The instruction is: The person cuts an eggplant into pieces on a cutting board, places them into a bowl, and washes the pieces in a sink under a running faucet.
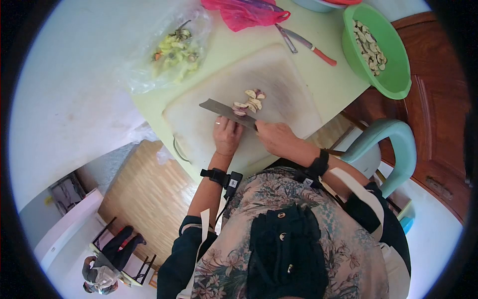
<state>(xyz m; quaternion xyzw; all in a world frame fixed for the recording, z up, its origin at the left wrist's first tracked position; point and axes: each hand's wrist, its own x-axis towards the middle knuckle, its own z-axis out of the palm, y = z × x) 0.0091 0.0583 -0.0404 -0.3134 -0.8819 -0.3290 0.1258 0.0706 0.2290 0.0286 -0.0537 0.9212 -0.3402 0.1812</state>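
Observation:
My right hand [276, 138] is wrapped round the handle of a cleaver [219, 108], whose broad blade points left across the white cutting board [199, 137]. Against the near side of the blade, my left hand [228, 135] is closed with its fingers curled down onto the board and a ring on one finger. What lies beneath those fingers is mostly hidden. Just beyond the blade is a small heap of pale cut slices [253, 103] with purple skin, apparently eggplant; one slice touches the blade.
A clear plastic bag [142, 79] of vegetable scraps lies at the far left. Beyond the board are a pink bag [239, 15], a peeler [286, 39] and a red-handled knife [323, 56]. A green basin [396, 65] holds slices. A chair [406, 144] stands right; someone sits lower left.

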